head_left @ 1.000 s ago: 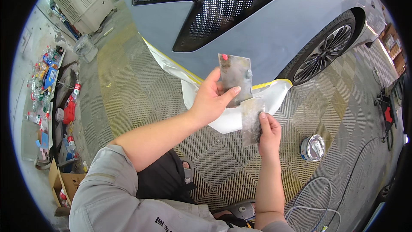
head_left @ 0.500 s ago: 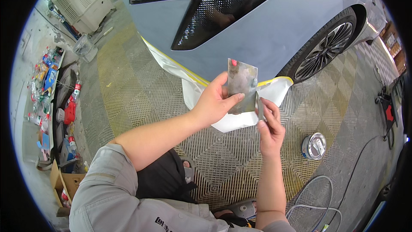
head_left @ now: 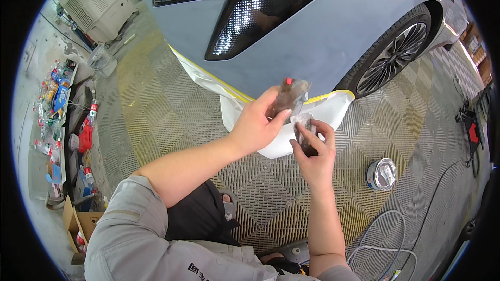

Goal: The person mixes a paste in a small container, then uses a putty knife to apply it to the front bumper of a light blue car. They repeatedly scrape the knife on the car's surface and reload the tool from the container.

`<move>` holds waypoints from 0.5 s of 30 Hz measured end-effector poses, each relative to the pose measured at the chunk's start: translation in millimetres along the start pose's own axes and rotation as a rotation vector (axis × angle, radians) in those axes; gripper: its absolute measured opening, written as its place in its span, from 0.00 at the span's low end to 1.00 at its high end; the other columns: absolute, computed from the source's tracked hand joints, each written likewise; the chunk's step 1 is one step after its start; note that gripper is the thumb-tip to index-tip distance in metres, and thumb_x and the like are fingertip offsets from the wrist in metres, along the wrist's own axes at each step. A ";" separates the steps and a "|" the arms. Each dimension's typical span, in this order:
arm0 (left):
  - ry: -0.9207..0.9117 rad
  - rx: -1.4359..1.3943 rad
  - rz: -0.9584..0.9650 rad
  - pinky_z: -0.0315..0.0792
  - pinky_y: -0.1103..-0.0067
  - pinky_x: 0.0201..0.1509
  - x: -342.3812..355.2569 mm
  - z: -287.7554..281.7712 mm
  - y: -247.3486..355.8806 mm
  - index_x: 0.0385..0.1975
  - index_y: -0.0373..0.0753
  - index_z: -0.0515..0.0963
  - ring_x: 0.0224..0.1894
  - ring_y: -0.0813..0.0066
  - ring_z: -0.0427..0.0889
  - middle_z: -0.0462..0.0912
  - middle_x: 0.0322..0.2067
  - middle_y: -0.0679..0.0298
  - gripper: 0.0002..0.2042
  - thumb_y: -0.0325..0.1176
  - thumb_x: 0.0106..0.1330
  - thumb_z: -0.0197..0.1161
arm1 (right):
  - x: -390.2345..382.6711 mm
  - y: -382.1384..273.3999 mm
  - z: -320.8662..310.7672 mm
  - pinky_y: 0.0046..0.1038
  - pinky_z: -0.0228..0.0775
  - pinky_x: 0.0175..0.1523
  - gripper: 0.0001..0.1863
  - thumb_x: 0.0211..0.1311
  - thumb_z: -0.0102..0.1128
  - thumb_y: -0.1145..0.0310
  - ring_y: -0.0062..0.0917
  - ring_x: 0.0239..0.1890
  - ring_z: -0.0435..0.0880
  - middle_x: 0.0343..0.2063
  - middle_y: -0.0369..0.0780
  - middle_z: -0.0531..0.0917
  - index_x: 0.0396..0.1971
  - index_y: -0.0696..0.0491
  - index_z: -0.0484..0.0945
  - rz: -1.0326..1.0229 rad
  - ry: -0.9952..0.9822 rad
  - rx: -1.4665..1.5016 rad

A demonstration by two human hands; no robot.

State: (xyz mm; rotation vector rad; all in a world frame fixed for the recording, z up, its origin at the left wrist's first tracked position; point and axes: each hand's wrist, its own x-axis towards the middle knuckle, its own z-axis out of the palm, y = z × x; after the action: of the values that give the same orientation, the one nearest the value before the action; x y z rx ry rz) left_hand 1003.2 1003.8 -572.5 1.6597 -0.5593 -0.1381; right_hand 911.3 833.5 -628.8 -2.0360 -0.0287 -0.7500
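My left hand (head_left: 256, 127) is closed on a thin, smeared metal putty plate (head_left: 295, 92), tilted, with a small red dab (head_left: 289, 80) near its upper edge. Just below and to its right, my right hand (head_left: 319, 160) grips a flat putty spreader (head_left: 302, 120) with grey residue on it. The spreader's top edge is close to the plate's lower part; whether they touch I cannot tell. Behind both hands is the blue-grey car bumper (head_left: 307, 52), its lower edge lined with yellow tape and white masking paper (head_left: 277, 149).
A round metal can (head_left: 382, 175) stands on the grated floor (head_left: 271, 192) at right, near a looped hose (head_left: 377, 218). The car wheel (head_left: 390, 52) is at upper right. Bottles and clutter (head_left: 54, 104) line the left wall, with a cardboard box (head_left: 78, 224) nearer me.
The plate in my left hand has tipped from facing me to a slant. My right hand has turned and moved slightly left, bringing the spreader's flat face into view.
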 end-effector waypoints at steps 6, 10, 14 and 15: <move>-0.021 -0.221 -0.068 0.81 0.77 0.54 2.8 0.0 1.2 0.65 0.38 0.68 0.50 0.78 0.87 0.88 0.49 0.60 0.21 0.21 0.75 0.63 | -3.6 14.8 3.0 0.26 0.81 0.49 0.27 0.54 0.79 0.79 0.24 0.54 0.84 0.60 0.41 0.79 0.57 0.55 0.87 0.284 -0.035 0.634; 0.041 -0.268 -0.087 0.81 0.78 0.52 4.4 -1.1 2.6 0.64 0.38 0.68 0.48 0.80 0.87 0.88 0.48 0.61 0.20 0.21 0.76 0.63 | -2.5 29.0 0.5 0.25 0.80 0.51 0.24 0.59 0.76 0.80 0.21 0.56 0.82 0.60 0.38 0.80 0.58 0.57 0.85 0.399 -0.052 0.310; 0.078 -0.240 -0.087 0.81 0.79 0.51 4.2 -3.4 4.9 0.64 0.38 0.68 0.47 0.80 0.87 0.88 0.47 0.61 0.19 0.21 0.76 0.62 | 1.0 35.1 -15.5 0.31 0.77 0.60 0.19 0.76 0.63 0.72 0.25 0.53 0.86 0.52 0.42 0.86 0.61 0.63 0.80 0.714 0.116 1.166; 0.085 -0.246 -0.079 0.81 0.79 0.51 5.1 -3.7 5.1 0.64 0.38 0.68 0.47 0.80 0.87 0.88 0.47 0.61 0.19 0.21 0.76 0.62 | 1.1 34.9 -14.3 0.28 0.79 0.54 0.16 0.79 0.62 0.65 0.23 0.47 0.87 0.44 0.40 0.89 0.54 0.62 0.84 0.732 0.248 1.151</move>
State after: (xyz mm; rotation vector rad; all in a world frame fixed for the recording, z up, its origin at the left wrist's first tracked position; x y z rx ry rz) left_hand 1007.8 1004.6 -565.8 1.4411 -0.3953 -0.1857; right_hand 915.8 802.3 -649.7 -0.7431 0.3350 -0.3440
